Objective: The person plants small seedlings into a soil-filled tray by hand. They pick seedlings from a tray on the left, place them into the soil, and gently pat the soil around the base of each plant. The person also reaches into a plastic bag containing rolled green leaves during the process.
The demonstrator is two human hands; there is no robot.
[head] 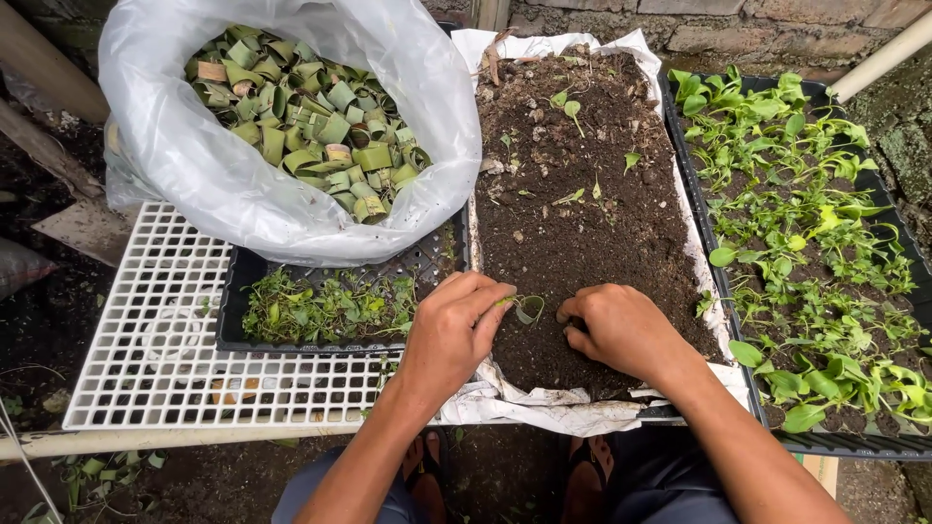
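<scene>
Our left hand [454,330] pinches a small green seedling [525,308] between thumb and fingertips, holding it just above the near end of the dark soil [573,213]. Our right hand [621,328] is curled into a loose fist beside it, its fingers pressed down into the soil just right of the seedling; we cannot tell whether it holds anything. The two hands are near each other, with only the seedling between them.

The soil fills a long tray lined with white plastic sheet [544,403], whose crumpled edge hangs over the near side below our wrists. A few tiny sprouts stand scattered farther up the soil.

Left of our left hand sits a shallow black tray of loose seedlings [325,309], resting on a white plastic grid [155,330]. Behind that tray, a large white plastic bag [223,184] lies open, filled with rolled green leaf rings [311,116].

To the right of the soil tray, a black tray of larger leafy seedlings [806,243] runs alongside it. Below, our feet in sandals [427,466] show on the ground.
</scene>
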